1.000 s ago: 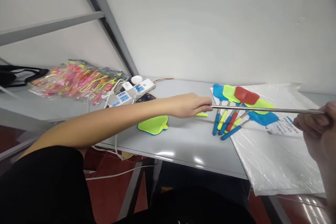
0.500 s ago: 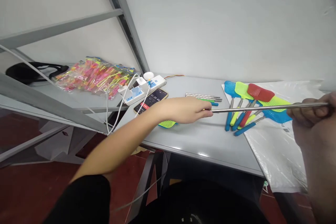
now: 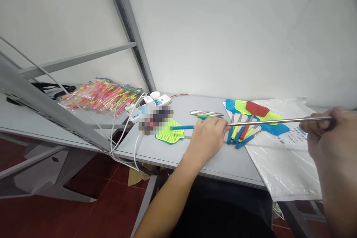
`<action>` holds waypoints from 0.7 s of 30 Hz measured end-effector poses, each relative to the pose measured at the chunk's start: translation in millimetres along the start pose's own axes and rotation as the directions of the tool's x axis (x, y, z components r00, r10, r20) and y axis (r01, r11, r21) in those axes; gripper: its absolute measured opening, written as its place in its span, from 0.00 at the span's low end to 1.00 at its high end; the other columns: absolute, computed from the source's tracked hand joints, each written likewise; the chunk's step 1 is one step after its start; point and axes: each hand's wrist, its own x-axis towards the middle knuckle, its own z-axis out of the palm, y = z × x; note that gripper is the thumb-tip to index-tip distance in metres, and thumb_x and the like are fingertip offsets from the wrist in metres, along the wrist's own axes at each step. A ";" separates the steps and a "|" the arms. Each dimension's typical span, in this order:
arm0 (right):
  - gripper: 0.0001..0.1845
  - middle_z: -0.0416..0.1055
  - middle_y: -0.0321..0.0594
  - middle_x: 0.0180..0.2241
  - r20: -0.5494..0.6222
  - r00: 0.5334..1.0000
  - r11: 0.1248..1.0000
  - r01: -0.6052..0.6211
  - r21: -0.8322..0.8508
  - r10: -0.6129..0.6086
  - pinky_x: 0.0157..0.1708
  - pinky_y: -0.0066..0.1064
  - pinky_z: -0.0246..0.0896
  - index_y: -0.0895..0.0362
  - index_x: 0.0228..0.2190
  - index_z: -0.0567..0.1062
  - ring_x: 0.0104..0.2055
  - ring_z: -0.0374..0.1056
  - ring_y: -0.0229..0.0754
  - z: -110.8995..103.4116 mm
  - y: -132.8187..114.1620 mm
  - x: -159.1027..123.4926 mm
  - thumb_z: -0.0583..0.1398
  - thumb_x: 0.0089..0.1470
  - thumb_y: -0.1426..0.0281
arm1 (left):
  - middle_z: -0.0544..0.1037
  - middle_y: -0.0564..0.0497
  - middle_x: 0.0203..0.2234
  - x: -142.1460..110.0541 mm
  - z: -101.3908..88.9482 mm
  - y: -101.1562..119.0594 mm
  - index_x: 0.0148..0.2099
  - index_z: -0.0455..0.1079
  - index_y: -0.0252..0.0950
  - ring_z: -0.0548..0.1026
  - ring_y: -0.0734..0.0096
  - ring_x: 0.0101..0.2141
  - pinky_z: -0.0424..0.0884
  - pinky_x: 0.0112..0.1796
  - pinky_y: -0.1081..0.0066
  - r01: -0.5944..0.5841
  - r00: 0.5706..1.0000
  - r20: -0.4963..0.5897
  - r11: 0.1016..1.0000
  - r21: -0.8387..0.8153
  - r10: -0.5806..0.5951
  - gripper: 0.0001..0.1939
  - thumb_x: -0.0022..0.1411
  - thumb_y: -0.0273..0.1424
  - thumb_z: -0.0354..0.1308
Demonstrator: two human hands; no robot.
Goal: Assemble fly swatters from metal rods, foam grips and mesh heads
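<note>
The left hand (image 3: 208,137) reaches in from the bottom of the view, its forearm slanting up and to the right and its wrist bent slightly, with the fingers curled closed around the near end of a long stainless-steel rod (image 3: 279,121). The right hand (image 3: 331,137) comes in from the right edge, knuckles up, with thumb and fingers pinching the rod's far end. The rod runs nearly level between the two hands, just above a pale grey counter (image 3: 223,167). A slim blue plastic grip (image 3: 182,127) pokes out from the left side of the left hand, in line with the rod; the hand hides the spot where they meet, so it is impossible to tell whether they are joined.

The grip passes over a lime-green mesh swatter head (image 3: 170,134) with a blue rim, lying flat on the counter. Just behind the left hand lies a small bundle of steel rods (image 3: 206,113). To the right, a fan of blue, lime and red fly swatters (image 3: 245,119) lies with its handles toward the person, partly on a clear plastic sheet (image 3: 279,167) that carries a printed label (image 3: 295,137). Farther left sit a white power strip (image 3: 158,100), white cables (image 3: 119,145) and a clear bag of pink and yellow toys (image 3: 100,96).
</note>
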 end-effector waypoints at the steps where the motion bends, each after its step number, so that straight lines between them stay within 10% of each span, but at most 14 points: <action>1: 0.18 0.49 0.29 0.12 0.015 0.999 0.999 0.043 0.006 -0.043 0.18 0.32 0.35 0.56 0.12 0.59 0.15 0.45 0.29 -1.6 1.0 -0.7 0.56 0.49 0.77 | 0.76 0.52 0.35 1.5 -1.1 -0.8 0.44 0.67 0.39 0.71 0.65 0.39 0.61 0.38 0.65 0.016 0.999 -0.052 1.000 0.004 -0.016 0.12 0.72 0.36 0.44; 6: 0.16 0.48 0.28 0.10 0.047 0.995 0.995 0.089 0.041 -0.091 0.16 0.31 0.37 0.55 0.13 0.60 0.12 0.43 0.31 -9.9 13.3 5.4 0.54 0.48 0.75 | 0.75 0.48 0.46 -4.0 3.3 14.1 0.53 0.65 0.38 0.70 0.62 0.46 0.54 0.55 0.52 0.006 0.976 -0.216 0.999 0.038 0.002 0.13 0.70 0.32 0.47; 21: 0.18 0.45 0.28 0.11 -0.004 0.990 0.986 0.144 0.081 -0.144 0.16 0.30 0.38 0.55 0.12 0.56 0.14 0.43 0.32 -29.9 8.8 11.0 0.55 0.49 0.76 | 0.64 0.40 0.57 -37.3 48.7 55.1 0.60 0.60 0.40 0.64 0.52 0.55 0.42 0.59 0.36 -0.154 0.988 -0.030 0.978 -0.140 0.151 0.23 0.64 0.35 0.50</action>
